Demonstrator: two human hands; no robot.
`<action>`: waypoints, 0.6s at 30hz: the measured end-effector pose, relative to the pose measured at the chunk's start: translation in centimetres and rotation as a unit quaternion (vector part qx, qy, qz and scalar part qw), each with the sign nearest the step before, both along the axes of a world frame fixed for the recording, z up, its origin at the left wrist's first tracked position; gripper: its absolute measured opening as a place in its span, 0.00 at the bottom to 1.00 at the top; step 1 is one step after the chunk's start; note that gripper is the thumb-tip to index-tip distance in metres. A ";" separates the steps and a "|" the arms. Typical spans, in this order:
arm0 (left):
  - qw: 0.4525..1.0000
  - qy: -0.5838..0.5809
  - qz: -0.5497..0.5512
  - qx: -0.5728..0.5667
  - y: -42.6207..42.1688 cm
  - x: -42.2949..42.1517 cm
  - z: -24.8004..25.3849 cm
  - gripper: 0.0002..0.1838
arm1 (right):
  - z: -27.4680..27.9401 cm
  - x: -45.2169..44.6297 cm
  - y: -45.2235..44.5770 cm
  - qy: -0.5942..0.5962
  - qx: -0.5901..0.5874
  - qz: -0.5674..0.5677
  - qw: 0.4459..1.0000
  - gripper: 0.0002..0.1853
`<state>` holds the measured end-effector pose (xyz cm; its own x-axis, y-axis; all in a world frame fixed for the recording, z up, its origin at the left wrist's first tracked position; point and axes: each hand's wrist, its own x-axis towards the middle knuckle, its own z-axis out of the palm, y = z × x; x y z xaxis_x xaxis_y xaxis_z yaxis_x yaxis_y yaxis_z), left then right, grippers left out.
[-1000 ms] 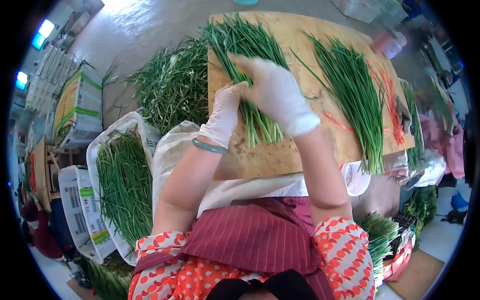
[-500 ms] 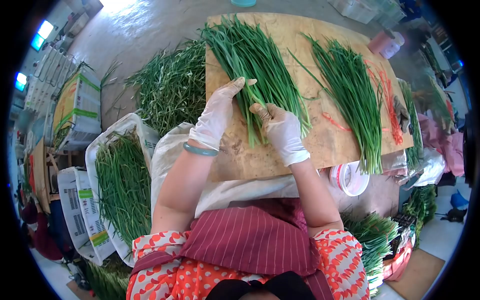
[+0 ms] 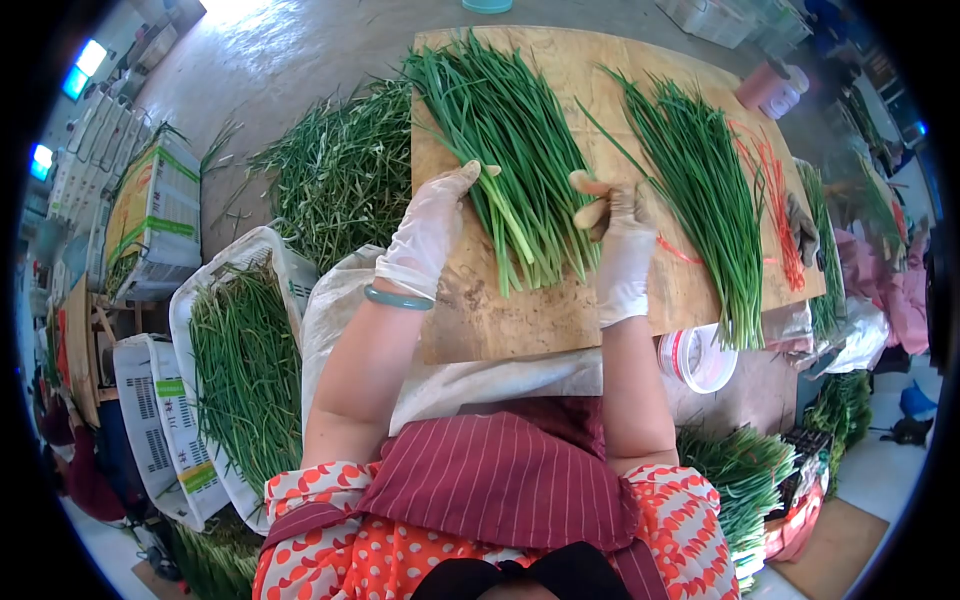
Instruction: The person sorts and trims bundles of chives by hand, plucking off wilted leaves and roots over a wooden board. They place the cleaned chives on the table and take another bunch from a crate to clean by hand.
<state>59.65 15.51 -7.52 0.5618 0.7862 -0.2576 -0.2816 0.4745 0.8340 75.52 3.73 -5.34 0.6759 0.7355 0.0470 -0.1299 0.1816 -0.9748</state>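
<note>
Two bunches of green stalks lie on the one wooden board (image 3: 560, 320), the left bunch (image 3: 510, 130) fanned wide, the right bunch (image 3: 700, 190) a little apart from it; both have their pale ends toward the person. The left hand (image 3: 430, 225), gloved, has thumb and fingers pinched on stalks at the left bunch's left edge; the right hand (image 3: 625, 240), gloved too, is released, its fingers parted just beside that bunch's right side.

Red strips (image 3: 780, 215) lie right of the right bunch, too tangled to count; one grey glove (image 3: 802, 230) rests by them at the board's right edge; one pink container (image 3: 765, 85) stands at the far right corner. One clear tub (image 3: 708, 362) sits below the near edge, to the right; over to the left, one heap of cut greens (image 3: 340, 170) covers the floor, and nearer me are three white crates (image 3: 182, 430) side by side, one full of long greens (image 3: 245, 370). One bracelet (image 3: 398, 298) circles the left wrist.
</note>
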 end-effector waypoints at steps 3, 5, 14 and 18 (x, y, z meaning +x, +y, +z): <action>1.000 0.001 0.000 -0.003 -0.1 -0.1 -0.1 0.16 | 1.7 -0.2 0.4 -0.062 -0.121 0.095 0.986 0.18; 1.000 -0.001 -0.006 0.001 0.0 -0.1 -0.2 0.17 | 1.4 -1.4 1.5 -0.097 -0.157 0.139 0.973 0.17; 0.999 0.041 0.001 -0.019 -0.3 -0.2 0.4 0.17 | -1.2 -3.1 2.8 0.040 -0.139 0.187 0.972 0.08; 0.999 0.025 -0.025 0.019 -0.3 -0.3 -0.1 0.17 | -1.3 -3.0 2.4 -0.043 -0.163 0.174 0.970 0.08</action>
